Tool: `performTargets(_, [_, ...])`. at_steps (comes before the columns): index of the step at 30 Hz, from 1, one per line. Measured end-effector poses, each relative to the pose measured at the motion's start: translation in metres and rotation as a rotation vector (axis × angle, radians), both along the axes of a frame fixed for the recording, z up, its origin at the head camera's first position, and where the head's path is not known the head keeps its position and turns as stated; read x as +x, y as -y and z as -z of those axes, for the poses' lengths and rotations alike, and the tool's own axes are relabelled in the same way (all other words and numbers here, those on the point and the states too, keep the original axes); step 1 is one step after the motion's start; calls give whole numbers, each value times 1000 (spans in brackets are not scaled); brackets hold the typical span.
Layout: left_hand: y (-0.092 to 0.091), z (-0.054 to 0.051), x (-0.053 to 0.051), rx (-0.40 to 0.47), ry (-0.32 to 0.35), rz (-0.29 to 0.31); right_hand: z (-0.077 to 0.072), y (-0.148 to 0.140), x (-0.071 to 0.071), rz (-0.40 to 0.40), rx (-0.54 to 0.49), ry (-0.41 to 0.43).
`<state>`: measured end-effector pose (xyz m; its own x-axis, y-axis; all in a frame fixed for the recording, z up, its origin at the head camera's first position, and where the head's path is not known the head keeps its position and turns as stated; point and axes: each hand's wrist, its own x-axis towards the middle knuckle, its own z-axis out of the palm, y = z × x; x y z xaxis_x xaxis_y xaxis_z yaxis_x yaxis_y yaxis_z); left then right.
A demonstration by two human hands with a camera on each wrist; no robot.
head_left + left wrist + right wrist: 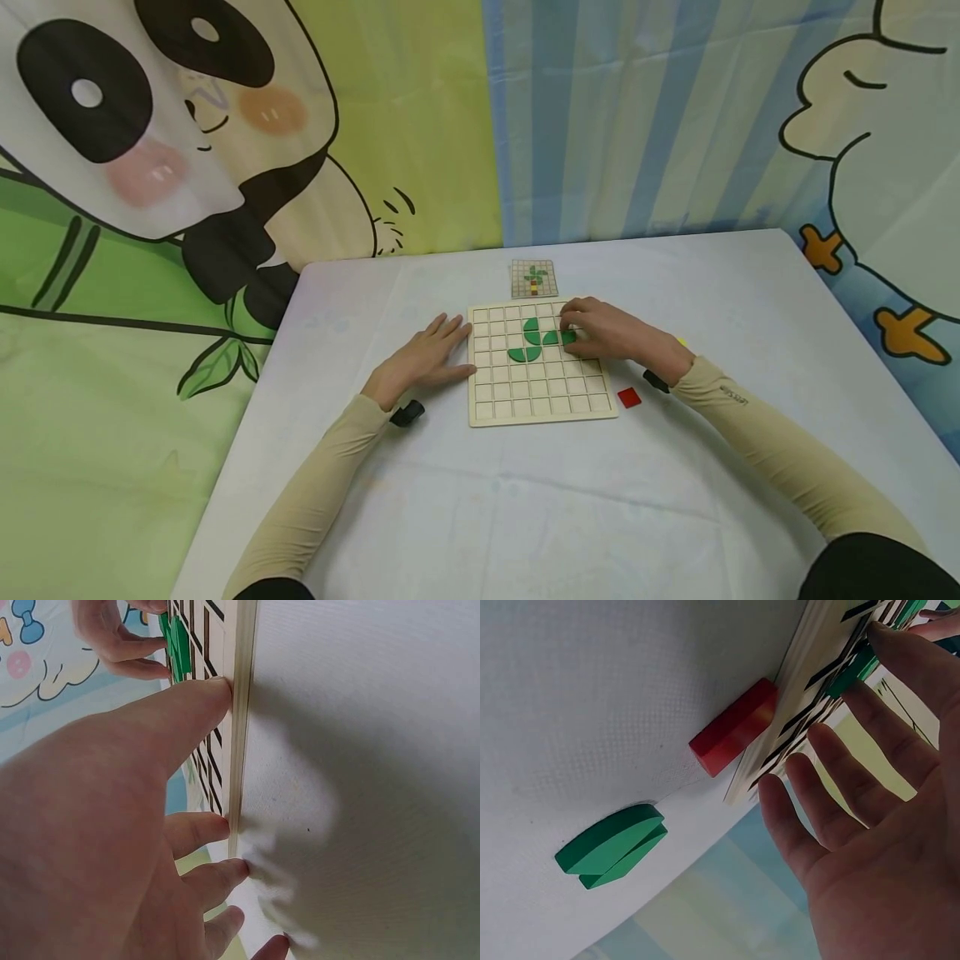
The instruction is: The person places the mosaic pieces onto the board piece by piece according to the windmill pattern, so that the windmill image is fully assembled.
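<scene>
A pale wooden grid board (540, 407) lies on the table. Several green quarter-round pieces (532, 337) sit in cells around its upper middle. My left hand (427, 354) is flat with fingers spread; its thumb and index fingertip touch the board's left edge (238, 712). Over the board's right side, my right hand (607, 329) pinches a green quarter-round piece (851, 673) between thumb and index finger, against the grid. The other fingers of that hand are extended. Part of this piece is hidden by the fingers.
A small pattern card (534, 279) with a green, red and yellow design lies behind the board. Right of the board is a red square block (629, 397). Green pieces (615, 844) lie on the table beyond it. A yellow piece (682, 341) barely shows behind the right wrist.
</scene>
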<state>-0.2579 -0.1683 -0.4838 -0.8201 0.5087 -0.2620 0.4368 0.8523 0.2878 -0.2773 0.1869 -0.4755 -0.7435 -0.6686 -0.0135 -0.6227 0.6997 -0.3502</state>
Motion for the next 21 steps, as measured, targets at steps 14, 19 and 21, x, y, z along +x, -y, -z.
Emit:
performTargets(14, [-1, 0, -1, -10, -2, -3, -3, -2, 1, -17, -26, 31])
performTargets(19, [-1, 1, -1, -10, 2, -6, -2, -4, 1, -36, -42, 40])
performTargets(21, [-1, 1, -1, -11, 2, -6, -2, -4, 1, -41, -47, 37])
